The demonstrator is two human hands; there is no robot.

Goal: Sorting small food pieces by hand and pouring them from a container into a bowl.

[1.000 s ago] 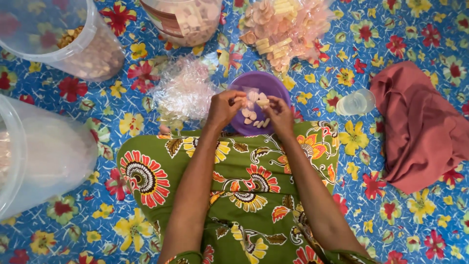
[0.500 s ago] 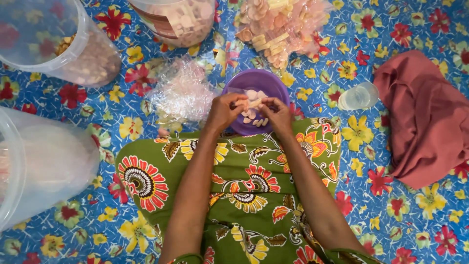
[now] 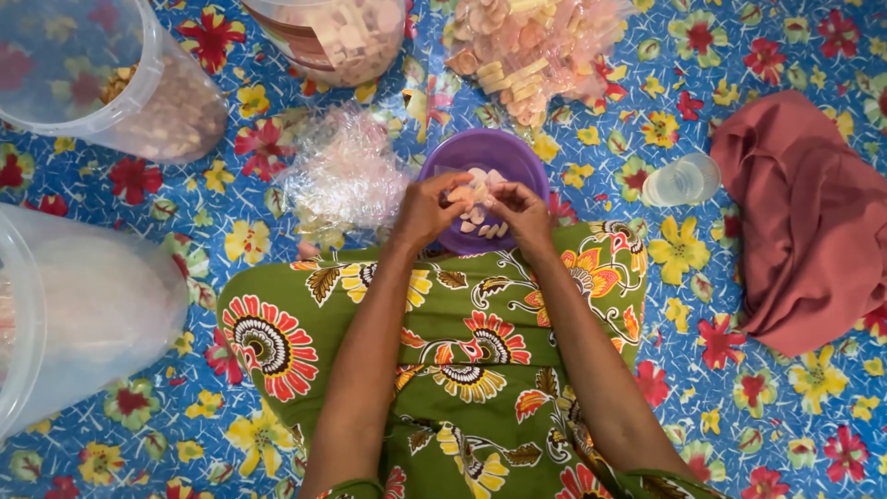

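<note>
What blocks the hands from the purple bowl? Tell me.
Nothing visible does. The left hand and right hand are already over the purple bowl, fingertips meeting on a pale piece above the pieces inside. The crumpled clear plastic lies beside it, clear of both hands.

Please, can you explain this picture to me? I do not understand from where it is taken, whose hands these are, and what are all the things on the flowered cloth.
The camera sits on a person's head and looks down, so both arms are that person's own. The left hand and the right hand meet over a purple bowl and pinch a small pale piece between them; more such pieces lie in the bowl. Beside it lies a heap of clear plastic wrappers. Further off are wrapped biscuits, clear plastic buckets, a small clear cup on its side and a reddish cloth. Everything rests on a blue flowered mat.
</note>
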